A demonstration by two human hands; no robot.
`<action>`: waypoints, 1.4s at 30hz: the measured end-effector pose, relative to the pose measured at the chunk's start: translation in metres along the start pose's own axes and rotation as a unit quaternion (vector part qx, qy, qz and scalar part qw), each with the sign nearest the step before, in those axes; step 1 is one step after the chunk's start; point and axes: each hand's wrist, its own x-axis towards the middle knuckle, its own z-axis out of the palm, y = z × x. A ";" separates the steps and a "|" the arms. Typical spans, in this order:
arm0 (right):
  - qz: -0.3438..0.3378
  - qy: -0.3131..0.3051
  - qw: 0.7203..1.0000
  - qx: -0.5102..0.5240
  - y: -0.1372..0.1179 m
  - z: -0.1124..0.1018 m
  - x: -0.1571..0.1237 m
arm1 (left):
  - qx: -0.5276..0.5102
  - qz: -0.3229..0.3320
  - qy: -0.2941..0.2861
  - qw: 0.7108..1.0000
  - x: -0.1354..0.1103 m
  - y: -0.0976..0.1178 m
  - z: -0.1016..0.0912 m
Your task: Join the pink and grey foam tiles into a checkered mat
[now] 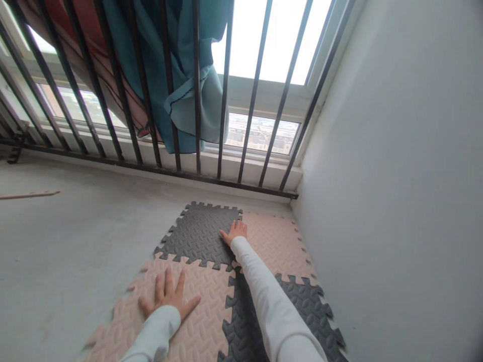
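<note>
White R sleeve point(271, 306) is closest, lying over part of the near dark tile point(305, 301), & leads to the R hand point(236, 231) on the line b/w the far gray tile point(199, 231) & the far pink tile point(277, 244). To press that join well, prob. best to push straight down w/ a flat palm, bit by bit, so no tooth pops up. Can't tell if the teeth under the hand fit, so a quick peek would help. R arm reaches out long; its hand is palm down, fingers a bit apart. L hand point(169, 296) is flat on the near pink tile point(204, 327), fingers spread wide, good for stopping slips. Both hands look empty. All 4 tiles are on the floor point(75, 251), near the wall point(377, 201).
</note>
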 end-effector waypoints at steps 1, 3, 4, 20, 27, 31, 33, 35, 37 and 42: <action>0.005 0.002 1.000 0.005 -0.002 -0.004 0.004 | -0.001 0.000 -0.002 1.000 0.000 0.000 -0.001; 0.010 0.016 1.000 0.009 -0.006 -0.013 0.015 | -0.006 0.000 -0.011 1.000 0.000 0.000 -0.002; 0.014 0.025 1.000 0.009 -0.008 -0.018 0.022 | -0.009 0.001 -0.015 1.000 0.000 0.000 -0.003; 0.010 0.034 0.999 -0.027 0.014 0.003 0.070 | 0.016 0.002 -0.025 1.000 0.001 -0.003 0.002; 0.007 0.035 0.999 -0.024 0.016 0.003 0.068 | 0.049 -0.004 -0.032 0.998 0.005 -0.004 0.007; 0.021 0.052 0.998 -0.023 0.016 0.004 0.066 | 0.051 -0.010 -0.021 0.998 0.002 -0.001 0.003; 0.027 0.041 0.999 -0.024 0.014 0.000 0.065 | 0.041 -0.008 -0.011 0.999 0.001 0.000 0.001; 0.034 0.014 0.999 -0.015 0.011 -0.005 0.063 | 0.031 -0.004 -0.011 0.999 0.000 0.001 0.001; 0.042 -0.012 0.999 0.003 0.008 -0.012 0.054 | 0.023 -0.002 -0.014 1.000 0.001 0.001 0.002; -0.038 -0.050 0.998 0.014 0.009 -0.020 -0.013 | 0.009 0.004 -0.016 1.000 0.001 0.000 0.001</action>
